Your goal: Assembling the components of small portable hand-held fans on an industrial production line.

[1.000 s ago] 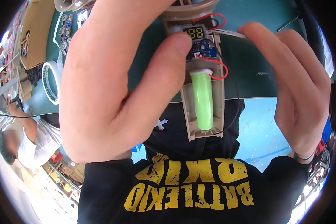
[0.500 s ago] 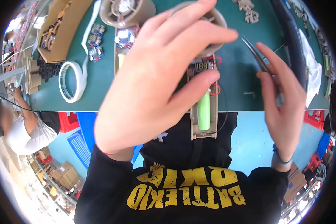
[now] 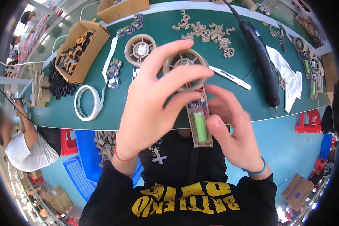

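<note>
Left hand [image 3: 148, 103] grasps the fan [image 3: 184, 61] from nine o'clock; right hand [image 3: 235, 139], at the battery's [image 3: 200, 128] three o'clock, grip unclear. Light, steady pressure should spare the red wire [image 3: 204, 110].

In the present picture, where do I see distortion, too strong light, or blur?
Head view: the near edge of the green table curves; head view: glare washes out the lower left rim; head view: the right hand looks slightly soft along its outer edge.
</note>
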Action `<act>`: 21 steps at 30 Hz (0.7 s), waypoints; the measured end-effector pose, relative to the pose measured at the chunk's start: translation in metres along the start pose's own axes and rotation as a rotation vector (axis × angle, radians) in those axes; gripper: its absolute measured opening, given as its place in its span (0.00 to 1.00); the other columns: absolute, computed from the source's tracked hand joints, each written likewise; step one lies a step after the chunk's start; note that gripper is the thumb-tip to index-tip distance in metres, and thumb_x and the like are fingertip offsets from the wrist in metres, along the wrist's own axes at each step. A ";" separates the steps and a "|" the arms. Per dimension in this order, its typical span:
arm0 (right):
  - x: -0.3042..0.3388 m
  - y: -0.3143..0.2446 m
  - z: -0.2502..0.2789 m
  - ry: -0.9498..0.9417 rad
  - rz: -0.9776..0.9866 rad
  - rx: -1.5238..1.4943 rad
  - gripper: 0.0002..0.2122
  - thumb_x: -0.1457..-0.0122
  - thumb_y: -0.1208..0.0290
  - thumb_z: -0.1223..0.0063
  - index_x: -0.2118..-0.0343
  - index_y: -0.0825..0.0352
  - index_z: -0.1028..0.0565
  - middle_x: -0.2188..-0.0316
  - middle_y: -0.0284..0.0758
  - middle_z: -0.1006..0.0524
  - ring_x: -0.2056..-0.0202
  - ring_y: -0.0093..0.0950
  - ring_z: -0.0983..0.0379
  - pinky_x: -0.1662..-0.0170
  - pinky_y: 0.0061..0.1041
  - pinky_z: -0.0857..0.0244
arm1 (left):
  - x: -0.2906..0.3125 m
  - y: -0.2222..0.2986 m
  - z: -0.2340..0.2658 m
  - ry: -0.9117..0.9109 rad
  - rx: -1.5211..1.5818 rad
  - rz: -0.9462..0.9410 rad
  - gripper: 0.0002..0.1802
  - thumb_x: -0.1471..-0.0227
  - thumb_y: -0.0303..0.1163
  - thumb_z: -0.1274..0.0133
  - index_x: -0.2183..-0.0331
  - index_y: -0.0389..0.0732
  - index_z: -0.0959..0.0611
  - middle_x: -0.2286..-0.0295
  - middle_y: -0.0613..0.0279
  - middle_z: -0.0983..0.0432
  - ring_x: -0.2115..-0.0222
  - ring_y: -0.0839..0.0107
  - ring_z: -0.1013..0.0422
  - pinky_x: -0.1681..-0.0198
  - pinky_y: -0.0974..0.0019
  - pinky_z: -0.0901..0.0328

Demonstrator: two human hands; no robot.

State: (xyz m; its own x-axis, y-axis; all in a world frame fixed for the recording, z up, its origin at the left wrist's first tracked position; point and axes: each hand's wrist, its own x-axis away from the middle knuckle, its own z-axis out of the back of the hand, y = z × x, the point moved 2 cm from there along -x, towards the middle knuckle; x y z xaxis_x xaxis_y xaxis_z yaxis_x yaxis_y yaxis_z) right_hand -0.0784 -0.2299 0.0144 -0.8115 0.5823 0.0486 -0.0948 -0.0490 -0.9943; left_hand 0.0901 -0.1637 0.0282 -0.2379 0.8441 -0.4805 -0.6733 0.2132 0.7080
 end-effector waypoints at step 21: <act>-0.007 0.017 -0.023 0.093 -0.104 -0.564 0.22 0.31 0.55 0.67 0.46 0.68 0.37 0.71 0.29 0.31 0.75 0.14 0.40 0.74 0.14 0.49 | 0.011 -0.004 -0.026 0.109 0.435 0.004 0.35 0.55 0.14 0.45 0.45 0.36 0.36 0.42 0.39 0.43 0.43 0.56 0.39 0.42 0.57 0.40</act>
State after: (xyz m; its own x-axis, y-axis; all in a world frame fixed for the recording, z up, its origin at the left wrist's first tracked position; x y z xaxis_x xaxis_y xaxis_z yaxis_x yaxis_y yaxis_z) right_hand -0.0612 -0.2162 -0.0051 -0.7577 0.6313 0.1654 0.1718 0.4375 -0.8827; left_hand 0.0723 -0.1678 0.0066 -0.3283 0.7935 -0.5124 -0.3208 0.4165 0.8506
